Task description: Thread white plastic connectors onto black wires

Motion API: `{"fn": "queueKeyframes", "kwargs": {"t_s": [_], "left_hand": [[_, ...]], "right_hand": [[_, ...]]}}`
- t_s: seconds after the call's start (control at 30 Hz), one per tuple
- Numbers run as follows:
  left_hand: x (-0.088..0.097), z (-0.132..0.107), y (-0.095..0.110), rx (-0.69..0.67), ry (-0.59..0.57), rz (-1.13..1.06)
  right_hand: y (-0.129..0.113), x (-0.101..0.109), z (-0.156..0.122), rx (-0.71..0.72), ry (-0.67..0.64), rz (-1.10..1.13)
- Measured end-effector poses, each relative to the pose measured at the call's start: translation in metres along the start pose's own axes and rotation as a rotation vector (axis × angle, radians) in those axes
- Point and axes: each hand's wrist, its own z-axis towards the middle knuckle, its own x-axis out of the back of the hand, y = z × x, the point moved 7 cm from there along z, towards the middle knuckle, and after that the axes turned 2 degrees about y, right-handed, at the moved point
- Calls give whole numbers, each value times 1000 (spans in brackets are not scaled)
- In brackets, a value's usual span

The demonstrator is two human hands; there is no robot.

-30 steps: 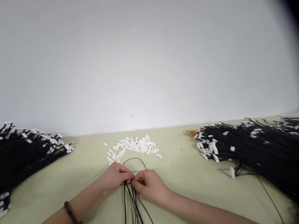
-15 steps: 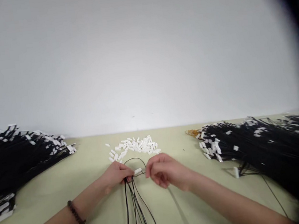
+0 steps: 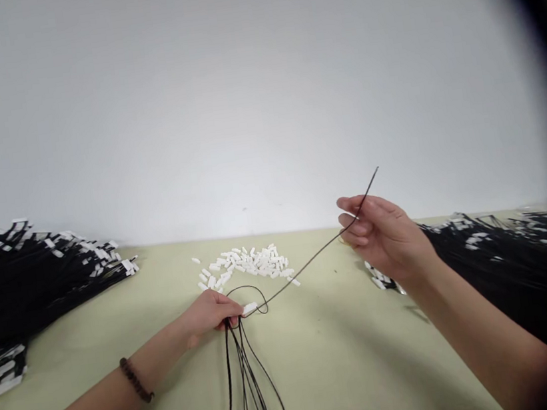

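Note:
My left hand [image 3: 216, 308] pinches several thin black wires [image 3: 248, 376] that hang down toward the near edge. A small white connector [image 3: 249, 307] sticks out at its fingertips, with a small loop of wire around it. Up on the right, my right hand [image 3: 382, 231] holds one black wire [image 3: 311, 259] between closed thumb and fingers. This wire runs slanting from the loop by the connector up to my right hand, and its free end points up past the fingers. Just behind my left hand lies a pile of small white connectors [image 3: 255, 263].
A large bundle of black wires [image 3: 26, 278] with white ends lies on the left of the pale green table [image 3: 177, 392]. Another bundle [image 3: 504, 269] lies on the right, partly behind my right forearm. A light grey wall [image 3: 240, 102] rises behind.
My right hand has moved up and to the right, drawing the wire out in a slanting line. The loop near the white connector has become smaller. My left hand stays nearly in place.

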Motion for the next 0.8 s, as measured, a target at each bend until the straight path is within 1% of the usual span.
{"fn": "queueKeyframes", "kwargs": {"t_s": [0.1, 0.17, 0.23, 0.3, 0.33, 0.37, 0.43, 0.5, 0.6, 0.8], "left_hand": [[0, 0, -1, 1, 6, -19], [0, 0, 0, 1, 11, -32], [0, 1, 0, 4, 20, -41], [1, 1, -1, 13, 44, -43], [1, 1, -1, 15, 58, -42], [2, 2, -1, 15, 72, -40], [3, 2, -1, 7, 95, -39], [3, 2, -2, -1, 100, -36], [2, 3, -3, -7, 92, -27], [1, 2, -1, -14, 85, -10]], "right_hand": [[-5, 5, 5, 14, 10, -98], [4, 0, 5, -23, -37, -272], [28, -12, -2, -118, -136, -520], [64, -26, -18, -208, -237, -745], [82, -33, -28, -221, -250, -814], [96, -39, -37, -175, -240, -876], [121, -56, -57, -70, -289, -949], [138, -68, -73, -9, -338, -981], [146, -73, -85, 7, -368, -1010], [147, -71, -86, -30, -397, -1014]]}}
